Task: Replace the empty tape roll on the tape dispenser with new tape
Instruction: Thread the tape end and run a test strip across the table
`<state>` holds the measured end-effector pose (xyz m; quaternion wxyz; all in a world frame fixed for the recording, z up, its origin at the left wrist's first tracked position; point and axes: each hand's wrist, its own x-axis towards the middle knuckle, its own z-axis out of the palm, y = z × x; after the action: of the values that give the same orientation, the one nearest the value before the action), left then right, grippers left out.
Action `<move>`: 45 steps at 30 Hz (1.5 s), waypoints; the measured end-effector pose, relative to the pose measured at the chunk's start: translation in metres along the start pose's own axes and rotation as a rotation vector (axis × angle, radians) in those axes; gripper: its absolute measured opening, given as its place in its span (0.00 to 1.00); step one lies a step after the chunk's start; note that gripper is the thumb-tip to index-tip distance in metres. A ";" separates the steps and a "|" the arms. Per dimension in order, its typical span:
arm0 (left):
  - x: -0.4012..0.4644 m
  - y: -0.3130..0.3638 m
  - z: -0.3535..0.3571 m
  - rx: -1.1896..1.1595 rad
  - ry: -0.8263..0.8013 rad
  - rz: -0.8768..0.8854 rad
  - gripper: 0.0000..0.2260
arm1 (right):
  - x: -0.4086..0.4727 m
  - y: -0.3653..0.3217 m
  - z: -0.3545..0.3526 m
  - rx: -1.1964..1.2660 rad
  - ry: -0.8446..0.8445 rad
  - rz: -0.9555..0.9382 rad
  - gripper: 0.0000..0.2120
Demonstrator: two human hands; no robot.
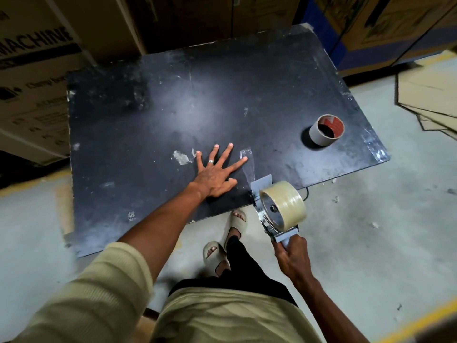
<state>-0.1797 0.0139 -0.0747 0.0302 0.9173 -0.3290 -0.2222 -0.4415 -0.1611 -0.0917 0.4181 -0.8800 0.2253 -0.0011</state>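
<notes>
So: new roll on, old core off to the side

Your right hand (293,256) grips the tape dispenser (277,214) handle at the table (148,115) near edge, new tape roll (284,204) mounted. Your left hand (217,174) lies flat, fingers spread, on the tabletop just left of it, index fingertip on the pulled-out tape strip (247,162). Empty core (326,129) stands well right.

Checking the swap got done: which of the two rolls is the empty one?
The roll standing alone on the table, the bare cardboard core. The full roll of clear tape sits on the dispenser in the right hand.
</notes>
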 end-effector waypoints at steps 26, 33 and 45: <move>-0.041 0.028 0.019 -0.010 -0.034 0.001 0.28 | -0.041 -0.026 0.003 -0.006 0.027 0.207 0.26; -0.040 0.030 0.020 -0.038 -0.047 -0.016 0.28 | -0.070 -0.007 0.007 -0.070 -0.098 0.270 0.17; -0.043 0.030 0.021 -0.031 -0.053 -0.026 0.28 | -0.067 -0.018 -0.010 0.086 -0.066 0.418 0.14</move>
<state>-0.2359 0.0184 -0.0706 0.0326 0.9148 -0.3140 -0.2519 -0.4965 -0.1321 -0.0591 0.4535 -0.7951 0.3887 0.1050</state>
